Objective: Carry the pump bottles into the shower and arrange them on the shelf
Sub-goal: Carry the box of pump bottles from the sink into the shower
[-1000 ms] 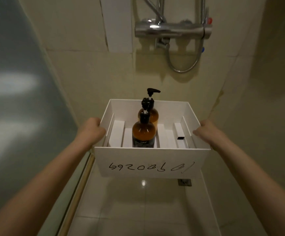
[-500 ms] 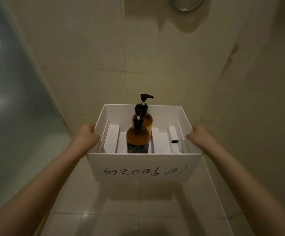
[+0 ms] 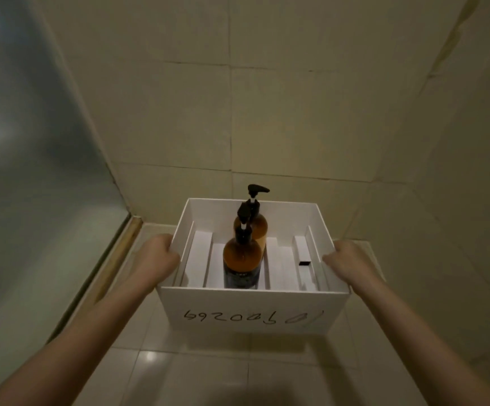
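Two amber pump bottles with black pumps stand upright in an open white box with handwriting on its near wall. The near bottle has a dark label; the far bottle stands right behind it, partly hidden. My left hand grips the box's left wall and my right hand grips its right wall. The box hangs low above the tiled floor, close to the back wall. No shelf is in view.
White cardboard dividers line the box's inside. A frosted glass panel with a metal bottom rail stands at the left. Beige tiled walls close the back and right. A low ledge runs along the wall's foot.
The box with both bottles has come down toward the floor and the view has tilted down. The shower mixer and hose have left the top of the frame.
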Available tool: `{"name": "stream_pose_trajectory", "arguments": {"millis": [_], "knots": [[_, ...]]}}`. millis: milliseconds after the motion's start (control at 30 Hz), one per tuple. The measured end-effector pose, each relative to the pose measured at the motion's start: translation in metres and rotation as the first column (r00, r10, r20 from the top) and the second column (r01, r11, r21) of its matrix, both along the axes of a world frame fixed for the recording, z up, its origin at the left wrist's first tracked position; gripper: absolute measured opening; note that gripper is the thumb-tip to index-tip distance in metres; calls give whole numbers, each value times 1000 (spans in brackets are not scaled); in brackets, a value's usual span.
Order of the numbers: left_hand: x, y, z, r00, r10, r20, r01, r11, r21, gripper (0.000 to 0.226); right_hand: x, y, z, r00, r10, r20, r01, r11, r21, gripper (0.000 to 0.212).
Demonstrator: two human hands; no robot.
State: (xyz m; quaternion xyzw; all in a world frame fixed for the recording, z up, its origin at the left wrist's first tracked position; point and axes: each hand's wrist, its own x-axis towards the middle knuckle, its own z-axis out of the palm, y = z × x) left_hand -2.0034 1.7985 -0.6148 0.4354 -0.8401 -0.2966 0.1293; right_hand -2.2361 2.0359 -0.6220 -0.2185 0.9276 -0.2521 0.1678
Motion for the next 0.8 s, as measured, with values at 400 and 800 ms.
{"name": "stream_pose_trajectory", "arguments": {"millis": [400, 800], "knots": [[10, 4, -126, 999, 7, 41, -10, 997, 78, 21, 16, 14, -122, 998, -47, 48, 45, 998, 39, 26], [20, 26, -206, 998, 23, 64, -29, 995, 98, 27, 33, 30, -200, 996, -56, 72, 54, 998, 37, 20]]}}
